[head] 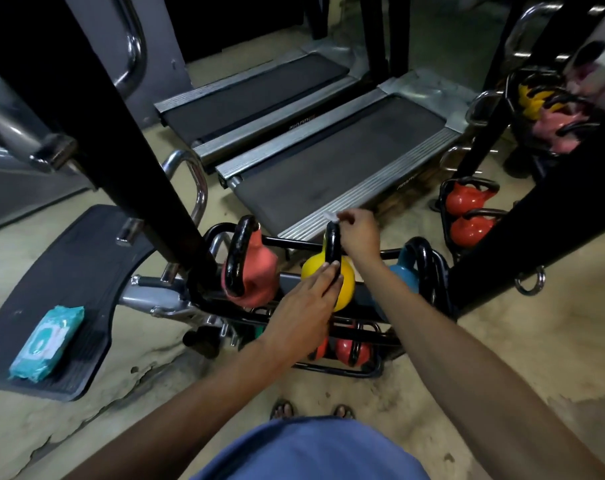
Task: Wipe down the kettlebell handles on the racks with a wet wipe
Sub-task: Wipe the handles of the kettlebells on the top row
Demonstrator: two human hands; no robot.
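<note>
Right now, wiping the top of the yellow kettlebell's handle, centre of frame.

My right hand [361, 233] pinches a small white wet wipe [330, 216] between curled fingertips and presses it on the crown of the black handle [332, 244]. My left hand [301, 306] lies just below, fingers stretched nearly straight against the handle's lower end where it meets the yellow kettlebell [346, 289]; I cannot tell whether the thumb wraps round. The bell sits on the top tier of the black rack [363, 370], between a pink kettlebell [259, 271] to its left and a blue kettlebell [406, 277] to its right. At lower left a teal pack of wipes [46, 342] lies on a dark mat [69, 265], well apart from the rack. A treadmill [328, 174] deck stretches away just above my right hand.
</note>
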